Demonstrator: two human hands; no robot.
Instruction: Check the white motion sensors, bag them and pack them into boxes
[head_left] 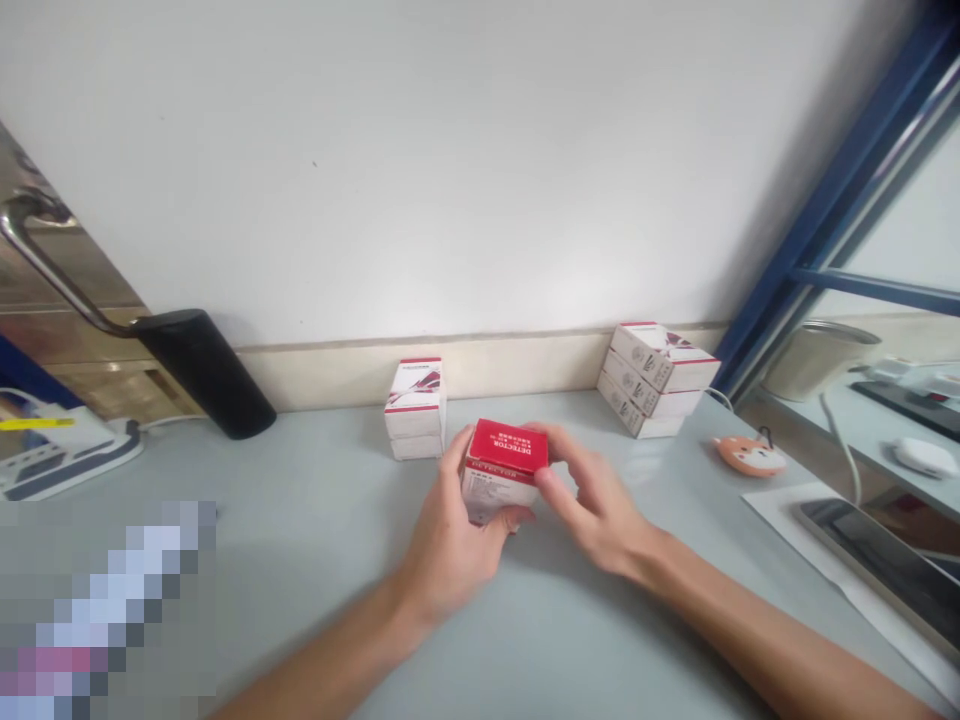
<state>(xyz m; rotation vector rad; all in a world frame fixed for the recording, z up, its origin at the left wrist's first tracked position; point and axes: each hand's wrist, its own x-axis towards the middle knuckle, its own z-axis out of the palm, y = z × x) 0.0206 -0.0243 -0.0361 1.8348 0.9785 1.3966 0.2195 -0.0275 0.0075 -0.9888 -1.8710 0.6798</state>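
Observation:
A small red and white box (504, 462) marked DETECTOR is held just above the grey table (315, 520) in the middle of the view. My left hand (450, 535) wraps round its left and underside, fingers closed on it. My right hand (589, 500) grips its right side with thumb and fingers. Behind it, two like boxes (416, 405) stand stacked by the wall, and a tilted stack of three boxes (654, 378) leans at the back right.
A black cylinder (206, 370) lies at the back left, with a metal handle (45, 250) above it. An orange fox-shaped trinket (748, 455) sits at right, a tablet (877, 560) on white paper beside it, and a blue metal frame (825, 210) rises behind them. The lower left is blurred out.

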